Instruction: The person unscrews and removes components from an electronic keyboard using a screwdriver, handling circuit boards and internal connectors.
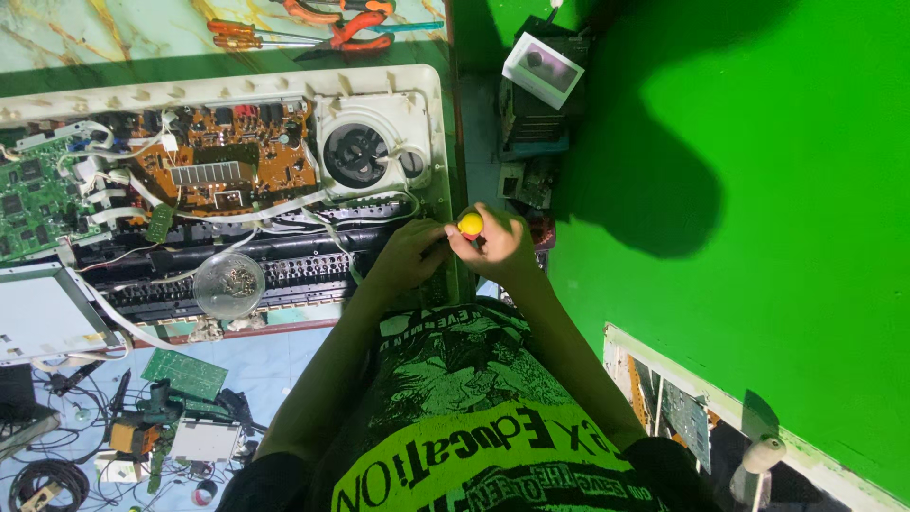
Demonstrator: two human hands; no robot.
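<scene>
I see pliers (346, 27) up top, a screw bowl (229, 283) mid-left, green boards (185, 372) and cables (43, 479) below.

Screwdriver handle (470, 225): glossy yellow plastic, smooth. Device casing (379, 85): matt off-white plastic. Orange circuit board (227, 152): glossy laminate, small metal parts. Green circuit board (33, 194): same sheen. Bowl (228, 284): clear plastic (shiny metal bits inside). Wall (806, 237): matt green paint. Shirt (455, 398): soft black cloth, matt yellow-green print.
</scene>
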